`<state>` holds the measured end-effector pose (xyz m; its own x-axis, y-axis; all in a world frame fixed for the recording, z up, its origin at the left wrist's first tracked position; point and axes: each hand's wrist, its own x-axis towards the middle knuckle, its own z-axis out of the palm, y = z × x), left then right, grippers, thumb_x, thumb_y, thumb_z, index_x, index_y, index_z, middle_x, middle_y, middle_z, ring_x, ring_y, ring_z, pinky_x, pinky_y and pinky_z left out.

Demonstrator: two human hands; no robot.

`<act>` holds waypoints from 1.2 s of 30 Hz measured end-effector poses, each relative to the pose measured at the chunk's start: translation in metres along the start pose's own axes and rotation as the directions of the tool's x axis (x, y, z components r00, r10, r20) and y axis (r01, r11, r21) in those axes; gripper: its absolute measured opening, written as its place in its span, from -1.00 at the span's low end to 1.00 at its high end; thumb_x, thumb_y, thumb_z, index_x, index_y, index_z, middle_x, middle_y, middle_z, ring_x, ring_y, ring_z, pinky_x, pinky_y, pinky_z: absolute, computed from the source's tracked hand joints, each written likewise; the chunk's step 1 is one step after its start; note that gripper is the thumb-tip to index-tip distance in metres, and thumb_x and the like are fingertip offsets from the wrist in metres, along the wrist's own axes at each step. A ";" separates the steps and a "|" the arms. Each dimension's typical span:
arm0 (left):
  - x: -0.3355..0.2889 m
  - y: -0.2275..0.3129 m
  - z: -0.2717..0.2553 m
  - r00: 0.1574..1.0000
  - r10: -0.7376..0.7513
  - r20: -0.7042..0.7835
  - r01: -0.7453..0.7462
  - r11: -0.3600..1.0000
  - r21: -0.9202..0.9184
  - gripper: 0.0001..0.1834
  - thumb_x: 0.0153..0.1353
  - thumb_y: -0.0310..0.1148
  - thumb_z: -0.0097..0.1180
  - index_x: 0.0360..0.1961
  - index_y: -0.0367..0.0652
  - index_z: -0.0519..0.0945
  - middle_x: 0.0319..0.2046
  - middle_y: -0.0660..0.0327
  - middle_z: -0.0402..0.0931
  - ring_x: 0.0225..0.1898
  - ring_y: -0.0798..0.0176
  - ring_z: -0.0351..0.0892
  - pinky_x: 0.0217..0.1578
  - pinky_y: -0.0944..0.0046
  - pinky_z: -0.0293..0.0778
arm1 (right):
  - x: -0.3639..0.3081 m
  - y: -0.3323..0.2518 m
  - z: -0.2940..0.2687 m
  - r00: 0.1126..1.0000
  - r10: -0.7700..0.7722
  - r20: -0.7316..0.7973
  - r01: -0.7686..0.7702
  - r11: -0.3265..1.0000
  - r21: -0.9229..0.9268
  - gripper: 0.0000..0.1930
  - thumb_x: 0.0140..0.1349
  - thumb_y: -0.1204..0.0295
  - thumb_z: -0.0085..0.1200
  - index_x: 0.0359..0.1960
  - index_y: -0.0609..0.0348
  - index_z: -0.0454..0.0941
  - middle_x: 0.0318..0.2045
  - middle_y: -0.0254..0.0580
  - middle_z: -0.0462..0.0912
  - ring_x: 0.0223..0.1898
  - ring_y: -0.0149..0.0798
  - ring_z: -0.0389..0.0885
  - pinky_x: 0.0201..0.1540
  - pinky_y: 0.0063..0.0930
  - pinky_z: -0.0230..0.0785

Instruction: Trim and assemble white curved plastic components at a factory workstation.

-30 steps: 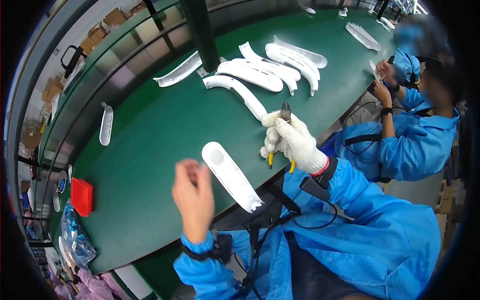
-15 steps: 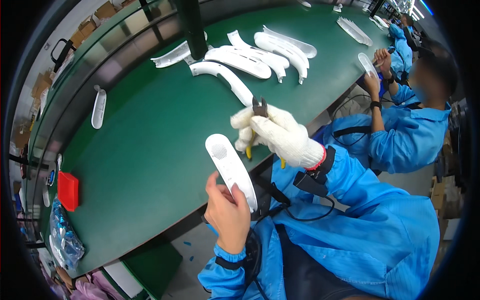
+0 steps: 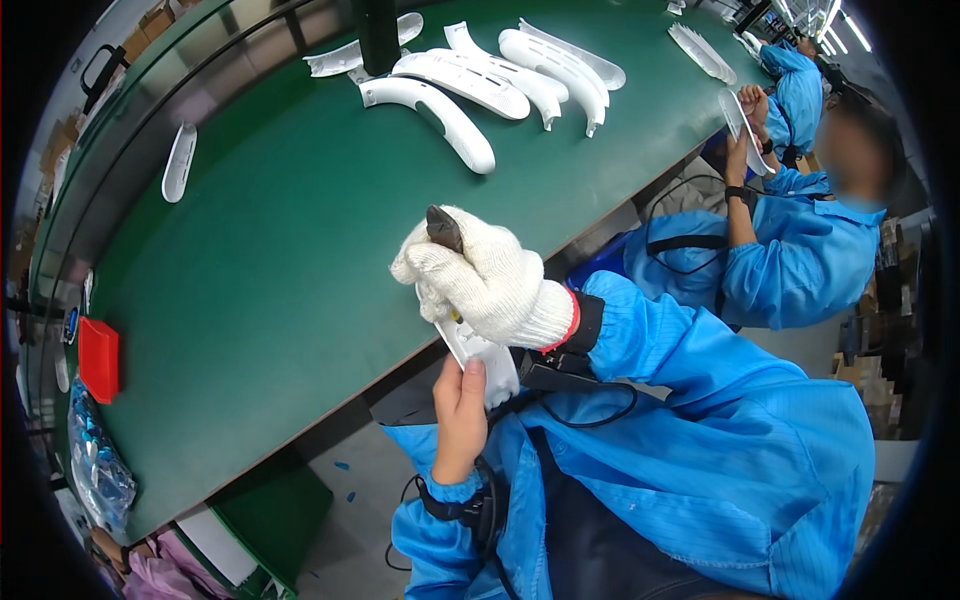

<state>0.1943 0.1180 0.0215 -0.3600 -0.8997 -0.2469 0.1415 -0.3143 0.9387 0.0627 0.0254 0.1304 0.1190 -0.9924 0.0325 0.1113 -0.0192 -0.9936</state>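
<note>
I face a green worktable (image 3: 260, 285) with a dark post (image 3: 376, 40). Grey floor (image 3: 365, 445) shows below; strip lights (image 3: 830, 17) glow upper right.

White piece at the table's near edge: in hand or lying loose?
In hand: the white piece is gripped by the bare left hand, thumb on top. The gloved right hand hides its far end.

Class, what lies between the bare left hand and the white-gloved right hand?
The head view shows a white plastic piece, held by the left hand.
</note>
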 end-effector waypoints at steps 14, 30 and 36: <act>0.032 0.008 0.013 0.973 0.037 0.226 0.148 0.653 -0.743 -0.22 0.36 0.32 -0.40 0.22 -0.18 0.29 -0.13 0.15 0.52 -0.23 0.24 0.56 -0.26 0.26 0.53 | 0.012 -0.005 0.005 0.997 0.067 -0.033 -0.066 0.997 0.040 -0.75 0.41 0.29 -0.07 -0.20 0.27 0.45 -0.45 -0.29 0.58 -0.61 -0.53 0.44 -0.54 -0.59 0.37; 0.032 0.027 0.032 0.992 -0.125 -0.006 0.080 0.672 -0.737 -0.28 0.40 0.21 -0.28 0.31 -0.16 0.21 0.10 0.16 0.43 0.04 0.19 0.49 0.02 0.18 0.42 | 0.017 -0.003 0.001 0.999 0.043 -0.004 -0.043 0.997 -0.057 -0.72 0.39 0.24 -0.04 -0.18 0.27 0.43 -0.42 -0.26 0.61 -0.59 -0.53 0.47 -0.52 -0.58 0.40; 0.036 0.029 0.028 0.996 -0.067 0.059 0.089 0.711 -0.698 -0.25 0.38 0.29 -0.42 0.17 -0.21 0.31 -0.19 0.13 0.52 -0.27 0.24 0.56 -0.30 0.25 0.51 | 0.029 -0.005 -0.001 0.981 0.193 0.022 -0.194 0.975 0.105 -0.69 0.38 0.20 -0.02 -0.21 0.27 0.42 -0.48 -0.25 0.55 -0.66 -0.53 0.42 -0.59 -0.58 0.38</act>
<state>0.1594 0.0855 0.0468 -0.4223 -0.8572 -0.2949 0.7121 -0.5150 0.4772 0.0648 -0.0032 0.1364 0.1598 -0.9745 -0.1573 0.1894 0.1867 -0.9640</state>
